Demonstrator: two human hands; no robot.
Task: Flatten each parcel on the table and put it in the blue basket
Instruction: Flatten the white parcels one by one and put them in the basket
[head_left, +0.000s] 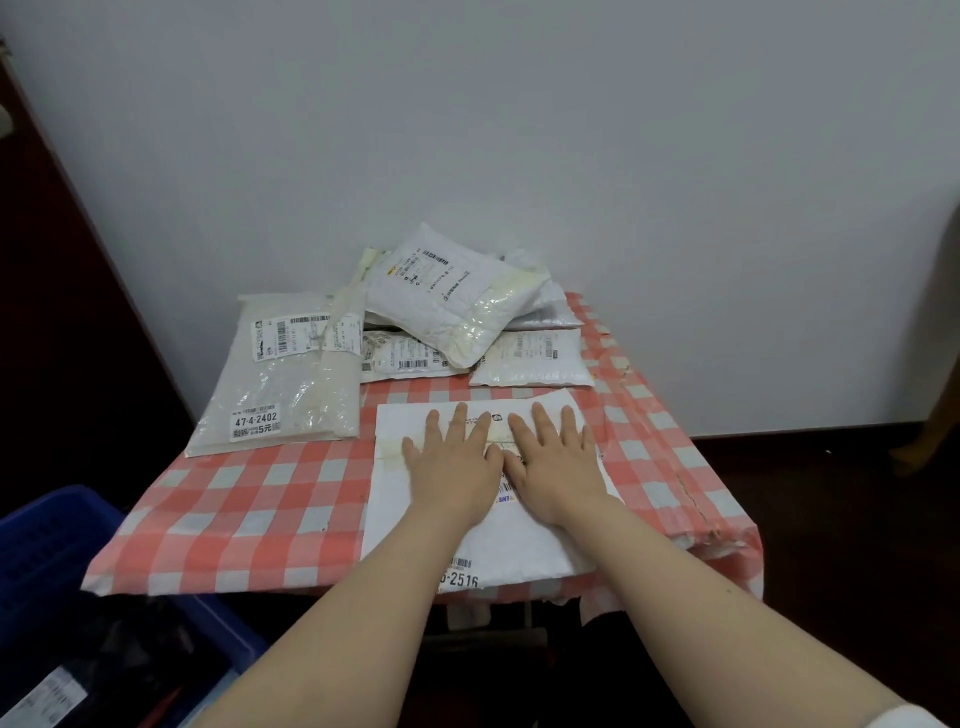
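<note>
While the left hand (452, 460) and right hand (558, 457) press on the white parcel (410, 535), each grip is loose, fingers straight, holding nothing. The parcel lies on the counter (249, 499), by its near edge. Best to slide both palms out to its corners, then lift it into the blue basket (52, 525).

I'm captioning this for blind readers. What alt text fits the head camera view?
A person's left hand and right hand press flat on a white parcel at the near edge of a table covered in a red-and-white checked cloth. More parcels are piled at the far side, and a blue basket sits lower left beside the table.
</note>
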